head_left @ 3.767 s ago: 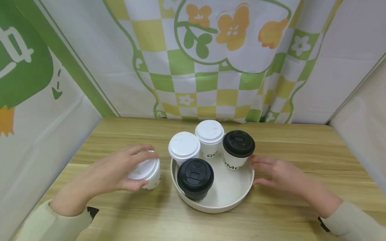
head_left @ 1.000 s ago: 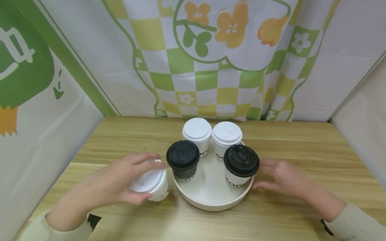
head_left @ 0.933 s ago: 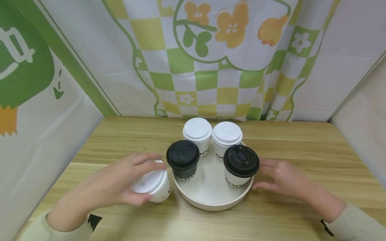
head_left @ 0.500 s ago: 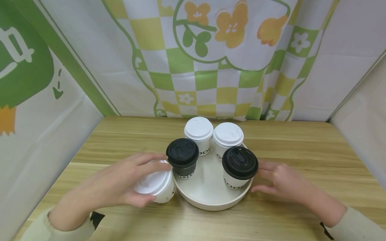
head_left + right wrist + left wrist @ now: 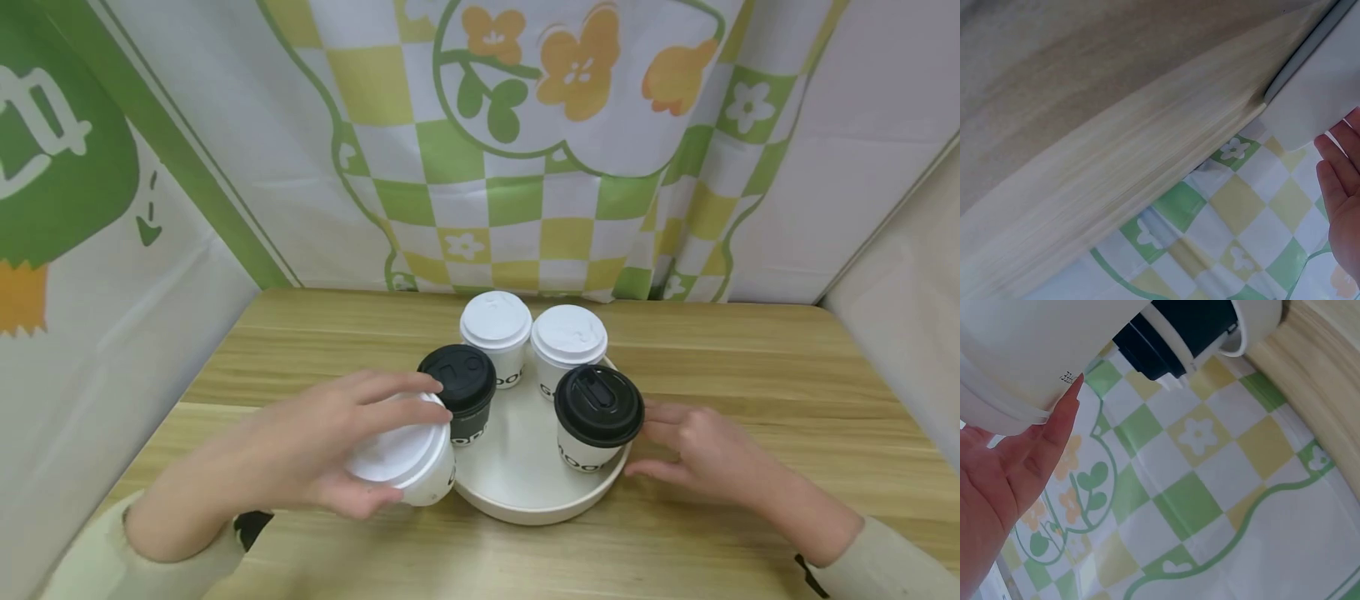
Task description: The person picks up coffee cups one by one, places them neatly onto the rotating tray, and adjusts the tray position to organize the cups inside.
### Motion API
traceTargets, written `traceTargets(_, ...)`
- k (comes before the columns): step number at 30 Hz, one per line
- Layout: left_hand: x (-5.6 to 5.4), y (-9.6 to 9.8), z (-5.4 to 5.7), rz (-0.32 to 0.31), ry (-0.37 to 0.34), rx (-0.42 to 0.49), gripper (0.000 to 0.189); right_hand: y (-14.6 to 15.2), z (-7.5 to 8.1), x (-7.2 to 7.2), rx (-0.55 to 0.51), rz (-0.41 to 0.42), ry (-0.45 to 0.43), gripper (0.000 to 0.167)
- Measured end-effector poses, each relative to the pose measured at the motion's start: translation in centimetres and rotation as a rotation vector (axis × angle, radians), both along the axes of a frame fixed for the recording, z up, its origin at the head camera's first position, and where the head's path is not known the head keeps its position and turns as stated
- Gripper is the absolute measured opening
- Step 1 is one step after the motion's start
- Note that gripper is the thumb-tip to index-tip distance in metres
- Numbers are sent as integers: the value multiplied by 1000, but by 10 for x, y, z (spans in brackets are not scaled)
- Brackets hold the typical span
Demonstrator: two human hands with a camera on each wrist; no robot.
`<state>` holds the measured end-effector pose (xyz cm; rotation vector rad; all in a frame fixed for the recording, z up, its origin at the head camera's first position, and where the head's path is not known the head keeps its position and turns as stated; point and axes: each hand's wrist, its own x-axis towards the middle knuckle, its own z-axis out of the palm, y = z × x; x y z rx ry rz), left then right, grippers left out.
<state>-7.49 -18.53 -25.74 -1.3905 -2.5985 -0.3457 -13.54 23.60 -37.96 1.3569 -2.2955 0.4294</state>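
Note:
My left hand grips a white-lidded paper cup, fingers over the far side and thumb at the near side. The cup stands slightly off the table at the left rim of a round cream tray, overlapping it in view. In the left wrist view, the held cup looms close, beside a dark cup. My right hand touches the tray's right side with fairly straight fingers; the right wrist view shows those fingers against the pale tray wall.
On the tray stand two white-lidded cups at the back, a black cup with a black lid at left, and a white cup with a black lid at right. A checkered curtain hangs behind the wooden table.
The tray and its cups have turned clockwise over the earlier frames. My left hand has carried the white-lidded cup rightward to the tray's rim. My right hand has stayed near the tray's right side.

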Motion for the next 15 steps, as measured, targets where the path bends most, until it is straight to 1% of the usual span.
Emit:
traceTargets(4, -4, 10, 4, -33, -6, 1, 66, 0, 0, 0, 4, -7, -1, 40)
traceTargets(11, -16, 29, 6, -117, -28, 11, 63, 0, 0, 0, 1, -6, 3, 40)
traceTargets(15, -23, 39, 7, -150, -29, 26, 63, 0, 0, -1, -1, -3, 8, 40)
